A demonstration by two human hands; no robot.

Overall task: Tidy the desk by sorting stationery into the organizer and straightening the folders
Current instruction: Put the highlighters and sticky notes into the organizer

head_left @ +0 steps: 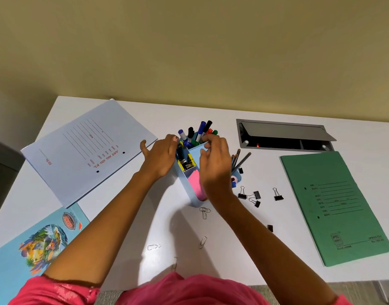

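Head view takes in the white bench [211, 111], where three folders lie askew and none is squared up yet: a white card folder [88, 150] at far left, a pale-blue illustrated folder [35, 245] at near left, and a green card folder [334, 205] at right. Between them stands the pale-blue plastic organizer [178, 180], already holding coloured markers [202, 128] in its far compartment and pink sticky notes [194, 181] nearest.

The left hand [160, 157] lies against the organizer's left wall, fingers extended and thumb spread away, apparently steadying it. The right hand [215, 164] hovers over the right rim with fingers curled; whether it pinches anything I cannot tell.

Grey pencils [239, 159] show just past that hand, on the bench or in a compartment, unclear which. Sorting looks about half done: black binder clips [250, 197] at right and silver paper clips [203, 212] scattered nearer are loose on the bench.
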